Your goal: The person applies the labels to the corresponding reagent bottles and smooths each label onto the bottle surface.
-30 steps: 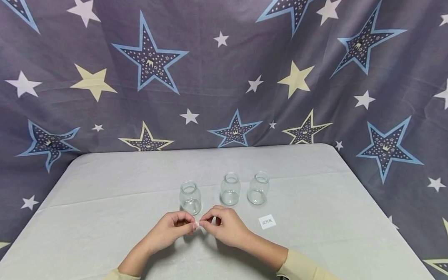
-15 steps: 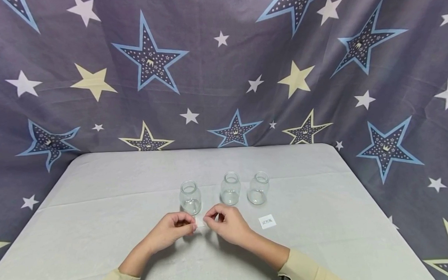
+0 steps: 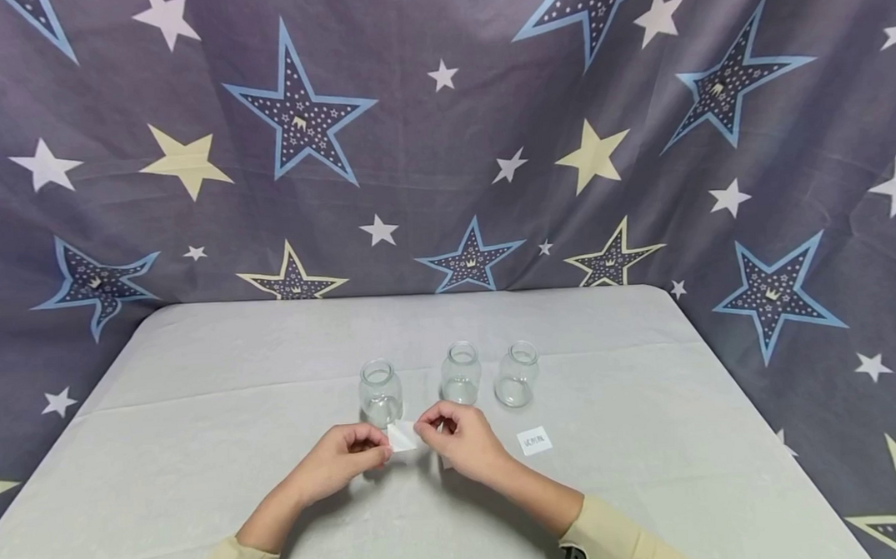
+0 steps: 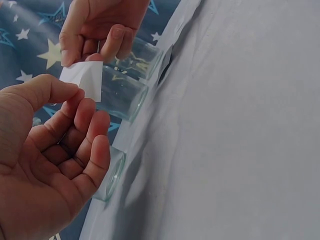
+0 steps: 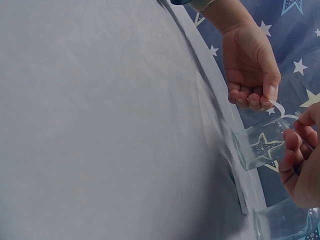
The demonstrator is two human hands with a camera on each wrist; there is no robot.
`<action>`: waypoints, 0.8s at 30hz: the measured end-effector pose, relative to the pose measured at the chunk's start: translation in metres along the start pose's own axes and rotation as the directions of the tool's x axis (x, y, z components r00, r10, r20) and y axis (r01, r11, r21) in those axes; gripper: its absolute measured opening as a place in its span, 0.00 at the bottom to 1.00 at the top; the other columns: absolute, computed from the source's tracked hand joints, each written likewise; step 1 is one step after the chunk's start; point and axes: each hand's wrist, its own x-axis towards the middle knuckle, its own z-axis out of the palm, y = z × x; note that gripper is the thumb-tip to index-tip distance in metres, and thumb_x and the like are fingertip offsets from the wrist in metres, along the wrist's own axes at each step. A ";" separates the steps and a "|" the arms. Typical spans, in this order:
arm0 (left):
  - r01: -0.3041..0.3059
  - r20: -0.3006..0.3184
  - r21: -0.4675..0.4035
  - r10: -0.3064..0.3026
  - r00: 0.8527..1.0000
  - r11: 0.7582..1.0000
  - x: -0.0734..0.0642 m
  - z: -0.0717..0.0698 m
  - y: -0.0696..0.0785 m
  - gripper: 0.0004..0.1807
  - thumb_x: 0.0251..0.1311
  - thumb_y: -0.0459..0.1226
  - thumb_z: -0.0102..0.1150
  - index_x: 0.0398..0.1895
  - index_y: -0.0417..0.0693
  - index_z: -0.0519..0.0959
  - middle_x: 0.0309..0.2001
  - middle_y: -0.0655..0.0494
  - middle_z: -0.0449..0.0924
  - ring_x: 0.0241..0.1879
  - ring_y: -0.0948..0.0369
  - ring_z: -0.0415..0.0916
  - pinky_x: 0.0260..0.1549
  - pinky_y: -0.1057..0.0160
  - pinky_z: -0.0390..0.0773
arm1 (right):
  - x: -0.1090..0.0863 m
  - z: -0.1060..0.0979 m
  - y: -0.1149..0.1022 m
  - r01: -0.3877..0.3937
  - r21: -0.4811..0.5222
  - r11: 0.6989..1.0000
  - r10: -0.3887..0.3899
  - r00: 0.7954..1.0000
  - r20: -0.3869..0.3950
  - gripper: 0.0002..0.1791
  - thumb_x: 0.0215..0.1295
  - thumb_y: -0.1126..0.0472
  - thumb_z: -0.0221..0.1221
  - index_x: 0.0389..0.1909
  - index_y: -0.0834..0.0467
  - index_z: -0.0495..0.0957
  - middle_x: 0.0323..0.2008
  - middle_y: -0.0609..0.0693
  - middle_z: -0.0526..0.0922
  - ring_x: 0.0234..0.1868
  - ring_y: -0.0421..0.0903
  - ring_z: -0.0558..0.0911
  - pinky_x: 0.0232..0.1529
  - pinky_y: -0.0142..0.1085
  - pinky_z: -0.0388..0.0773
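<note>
A small white sticker label is stretched between my two hands, low in front of the left glass jar. My left hand pinches its left edge between thumb and index finger. With thumb and forefinger, my right hand grips the other side. A diagonal fold crosses the label in the left wrist view, and in the right wrist view a thin white layer curves up between the hands. No writing shows on the side facing the head camera.
Two more open glass jars, a middle one and a right one, stand behind my right hand. A white label with dark handwriting lies on the pale tablecloth. Another white piece shows partly under my right hand.
My right hand has moved right and slightly up, away from the left hand, drawing the label out so more of it shows. The left hand and the jars have stayed in place.
</note>
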 end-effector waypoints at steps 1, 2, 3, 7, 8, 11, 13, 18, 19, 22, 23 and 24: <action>-0.001 -0.001 0.001 0.001 1.000 1.000 0.000 0.000 0.000 0.11 0.58 0.36 0.59 0.33 0.32 0.77 0.29 0.48 0.78 0.27 0.70 0.72 0.28 0.69 0.74 | 0.000 0.000 -0.002 -0.011 -0.001 1.000 0.011 1.000 -0.002 0.03 0.58 0.63 0.61 0.30 0.59 0.82 0.23 0.52 0.80 0.20 0.31 0.68 0.23 0.23 0.65; -0.001 -0.002 0.002 0.001 1.000 1.000 0.000 0.000 -0.001 0.11 0.58 0.36 0.59 0.33 0.32 0.77 0.29 0.48 0.78 0.27 0.70 0.72 0.28 0.69 0.74 | 0.000 -0.001 -0.004 -0.020 -0.005 1.000 0.020 1.000 -0.004 0.03 0.58 0.64 0.60 0.30 0.60 0.82 0.23 0.53 0.81 0.21 0.32 0.68 0.23 0.23 0.65; -0.001 -0.002 0.003 0.001 1.000 1.000 0.000 -0.001 -0.001 0.11 0.58 0.36 0.59 0.33 0.32 0.77 0.29 0.48 0.78 0.26 0.70 0.72 0.28 0.69 0.75 | -0.001 -0.002 -0.009 -0.024 -0.007 1.000 0.024 1.000 -0.006 0.03 0.58 0.65 0.60 0.30 0.61 0.82 0.23 0.54 0.81 0.21 0.32 0.68 0.24 0.23 0.65; 0.003 -0.004 0.005 -0.003 1.000 1.000 -0.001 -0.001 -0.001 0.11 0.59 0.36 0.59 0.33 0.32 0.78 0.29 0.49 0.78 0.26 0.70 0.72 0.28 0.69 0.75 | -0.005 -0.008 -0.027 -0.035 0.011 0.999 0.035 0.999 -0.008 0.04 0.58 0.69 0.58 0.30 0.66 0.80 0.24 0.58 0.80 0.22 0.33 0.68 0.25 0.23 0.65; 0.003 -0.004 0.005 -0.003 1.000 1.000 -0.001 -0.001 -0.001 0.11 0.59 0.36 0.59 0.33 0.32 0.78 0.29 0.49 0.78 0.26 0.70 0.72 0.28 0.69 0.75 | -0.005 -0.009 -0.030 -0.036 0.021 0.999 0.036 0.999 -0.009 0.04 0.58 0.70 0.58 0.30 0.67 0.80 0.24 0.58 0.80 0.22 0.34 0.68 0.25 0.23 0.65; 0.003 -0.003 0.004 -0.003 1.000 1.000 0.000 -0.002 -0.001 0.11 0.59 0.36 0.59 0.33 0.33 0.78 0.28 0.50 0.78 0.26 0.70 0.72 0.27 0.68 0.75 | -0.007 -0.012 -0.035 -0.046 0.052 0.998 0.047 0.999 -0.013 0.04 0.58 0.70 0.58 0.30 0.67 0.80 0.24 0.58 0.78 0.22 0.34 0.67 0.25 0.22 0.64; 0.002 -0.003 0.003 -0.002 1.000 1.000 -0.001 -0.002 -0.001 0.11 0.59 0.36 0.59 0.33 0.33 0.78 0.28 0.49 0.78 0.26 0.69 0.72 0.27 0.68 0.74 | -0.007 -0.013 -0.036 -0.051 0.074 0.996 0.053 0.998 -0.019 0.04 0.58 0.70 0.58 0.30 0.68 0.80 0.23 0.58 0.78 0.22 0.34 0.67 0.24 0.22 0.64; 0.008 0.003 0.001 -0.008 1.000 1.000 -0.001 -0.002 -0.001 0.12 0.59 0.37 0.59 0.33 0.32 0.78 0.28 0.49 0.77 0.26 0.68 0.72 0.26 0.68 0.74 | -0.007 -0.013 -0.032 -0.056 0.111 0.992 0.061 0.997 -0.039 0.04 0.58 0.70 0.58 0.30 0.68 0.79 0.24 0.60 0.78 0.22 0.34 0.68 0.24 0.22 0.64; 0.009 0.006 0.000 -0.009 1.000 1.000 -0.002 -0.002 -0.001 0.12 0.59 0.37 0.59 0.33 0.32 0.78 0.28 0.49 0.77 0.26 0.68 0.72 0.26 0.69 0.74 | -0.006 -0.013 -0.031 -0.055 0.115 0.992 0.060 0.997 -0.044 0.04 0.58 0.70 0.58 0.30 0.68 0.79 0.24 0.61 0.78 0.22 0.34 0.68 0.24 0.22 0.65; 0.008 0.010 0.003 -0.008 1.000 1.000 -0.002 -0.002 -0.002 0.12 0.59 0.37 0.58 0.33 0.31 0.77 0.27 0.52 0.76 0.25 0.68 0.71 0.25 0.70 0.73 | -0.005 -0.012 -0.025 -0.050 0.123 0.991 0.057 0.997 -0.057 0.04 0.58 0.70 0.58 0.30 0.68 0.79 0.24 0.61 0.78 0.21 0.33 0.69 0.23 0.22 0.65; 0.006 0.010 0.006 -0.006 1.000 1.000 -0.002 -0.002 -0.003 0.12 0.59 0.36 0.58 0.33 0.31 0.77 0.26 0.54 0.76 0.25 0.68 0.71 0.25 0.70 0.73 | -0.004 -0.012 -0.021 -0.053 0.127 0.990 0.061 0.996 -0.061 0.04 0.58 0.70 0.58 0.30 0.68 0.79 0.24 0.61 0.79 0.21 0.32 0.69 0.23 0.22 0.65; 0.004 0.011 0.012 -0.004 1.000 1.000 -0.002 -0.002 -0.003 0.12 0.59 0.37 0.58 0.33 0.31 0.77 0.26 0.54 0.76 0.25 0.69 0.71 0.25 0.70 0.72 | -0.003 -0.011 -0.016 -0.052 0.130 0.990 0.061 0.996 -0.066 0.04 0.58 0.70 0.58 0.30 0.68 0.79 0.23 0.60 0.79 0.20 0.32 0.69 0.23 0.22 0.65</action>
